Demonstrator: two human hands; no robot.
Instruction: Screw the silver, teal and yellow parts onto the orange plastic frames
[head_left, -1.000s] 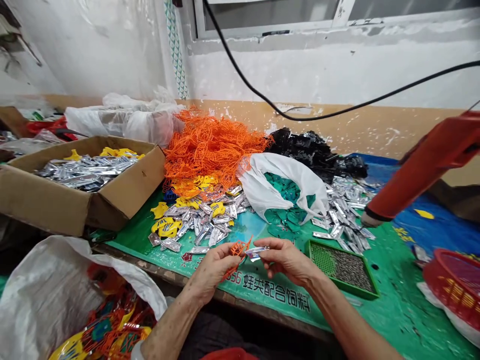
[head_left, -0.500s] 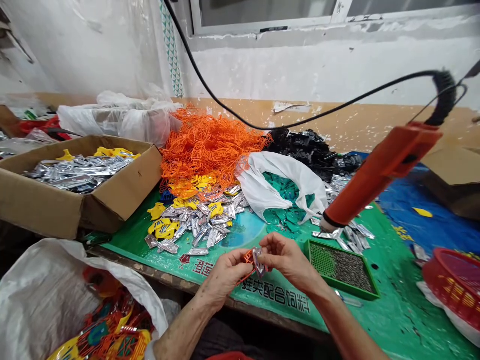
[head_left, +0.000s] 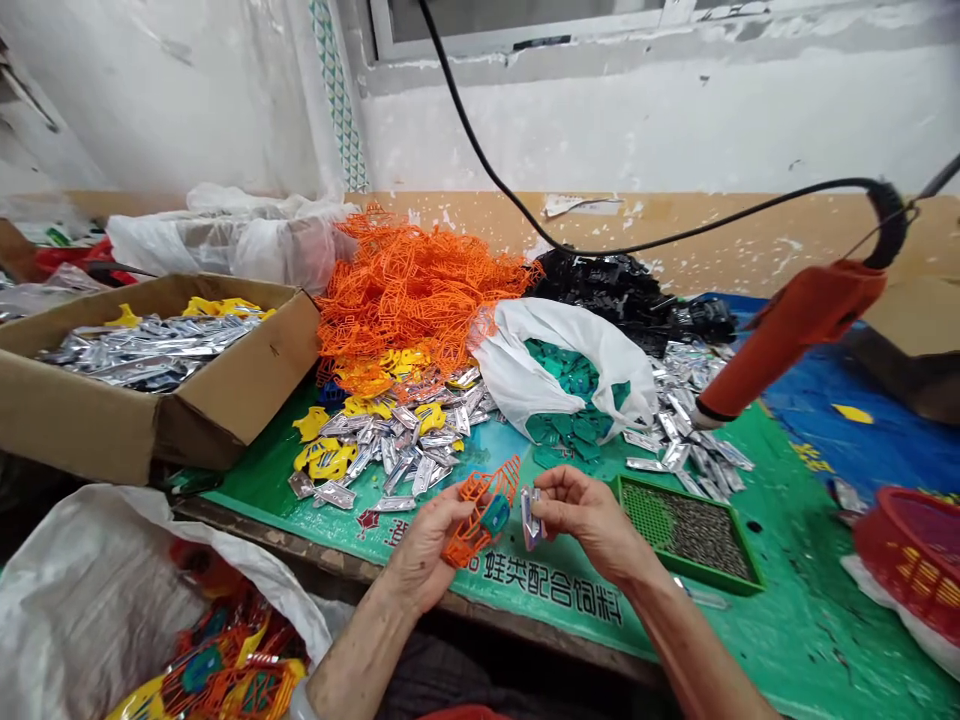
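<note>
Between the thumb and fingers of my left hand (head_left: pixel 429 545) is an orange plastic lattice frame (head_left: pixel 469 535), with a green plastic piece (head_left: pixel 495 514) lying against it. My right hand (head_left: pixel 581 520) pinches a shiny silver plate (head_left: pixel 531 520) upright, a small gap away from the frame. Both hands are above the front edge of the green table cover (head_left: pixel 555 590). Close to my right hand stands a green tray (head_left: pixel 750 560) of small dark screws (head_left: pixel 701 540). An orange electric screwdriver (head_left: pixel 787 335) hangs on a black cable, its tip above loose silver plates (head_left: pixel 697 455).
Orange frames (head_left: pixel 420 290) are heaped at the back beside black parts (head_left: pixel 607 295). A white bag (head_left: pixel 502 345) holds green pieces. Silver and yellow parts fill a cardboard box (head_left: pixel 247 375) on the left. An open sack (head_left: pixel 67 590) is at lower left, a red basket (head_left: pixel 900 540) at right.
My hands have drawn apart; the silver plate is now separate from the orange frame, and the green piece shows. The hanging screwdriver has swung to the right.
</note>
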